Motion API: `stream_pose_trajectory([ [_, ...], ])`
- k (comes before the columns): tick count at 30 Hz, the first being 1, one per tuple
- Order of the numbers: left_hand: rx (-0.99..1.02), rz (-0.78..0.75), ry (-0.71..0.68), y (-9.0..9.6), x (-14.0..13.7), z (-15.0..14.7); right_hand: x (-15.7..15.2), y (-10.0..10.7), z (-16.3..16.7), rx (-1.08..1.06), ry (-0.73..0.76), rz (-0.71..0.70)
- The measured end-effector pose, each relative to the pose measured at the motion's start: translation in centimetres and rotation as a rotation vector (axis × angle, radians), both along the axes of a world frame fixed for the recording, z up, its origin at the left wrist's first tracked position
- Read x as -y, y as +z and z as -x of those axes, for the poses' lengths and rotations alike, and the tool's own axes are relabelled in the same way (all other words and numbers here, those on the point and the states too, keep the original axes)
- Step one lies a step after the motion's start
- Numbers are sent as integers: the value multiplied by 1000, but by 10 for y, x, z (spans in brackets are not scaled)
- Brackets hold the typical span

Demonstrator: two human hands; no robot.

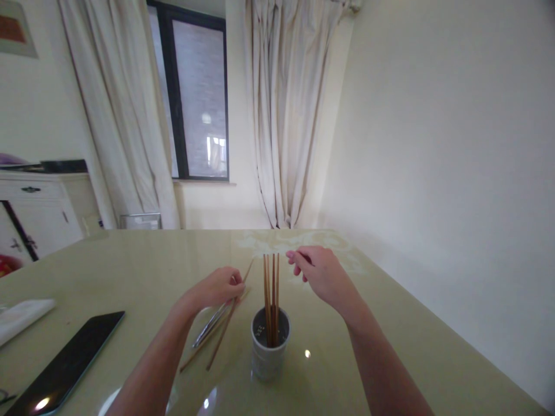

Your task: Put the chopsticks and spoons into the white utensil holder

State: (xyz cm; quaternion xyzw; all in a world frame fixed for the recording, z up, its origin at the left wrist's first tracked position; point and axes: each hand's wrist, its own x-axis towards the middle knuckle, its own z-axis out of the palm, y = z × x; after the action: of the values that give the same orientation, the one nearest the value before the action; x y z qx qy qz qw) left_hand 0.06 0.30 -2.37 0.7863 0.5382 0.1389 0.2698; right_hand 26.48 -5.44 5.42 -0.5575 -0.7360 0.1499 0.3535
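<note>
A round grey-white cup (265, 357) stands on the table between my forearms, with several wooden chopsticks (272, 297) upright in it. My left hand (223, 286), to the left of the cup, is closed on one wooden chopstick (223, 340), which slants down toward me. Under and beside it lie another wooden chopstick (195, 353) and some shiny metal utensils (211, 325) whose kind I cannot make out; their far ends are partly hidden by my fingers. My right hand (314, 268) hovers right of the chopstick tops, fingers curled and pinched together, with nothing visible in them.
A dark flat tablet or phone (69, 361) lies at the left of the glossy greenish table (143, 263). Beyond it is a white object (23, 318). A wall (455, 173) borders the table on the right. A white cabinet (43, 214) stands at far left.
</note>
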Motion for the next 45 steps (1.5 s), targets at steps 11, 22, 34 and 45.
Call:
stream_pose_trajectory([
  [11,692,-214,-214,85,71,-45,27,15,22,-616,273,-177],
  [22,-458,-105,118,-17,-2,-12,16,15,-6,-201,112,-108],
  [34,-274,9,20,-18,-6,1,5,-1,-2,76,40,116],
  [45,659,-230,-223,87,73,-35,36,15,26,-525,357,-120],
])
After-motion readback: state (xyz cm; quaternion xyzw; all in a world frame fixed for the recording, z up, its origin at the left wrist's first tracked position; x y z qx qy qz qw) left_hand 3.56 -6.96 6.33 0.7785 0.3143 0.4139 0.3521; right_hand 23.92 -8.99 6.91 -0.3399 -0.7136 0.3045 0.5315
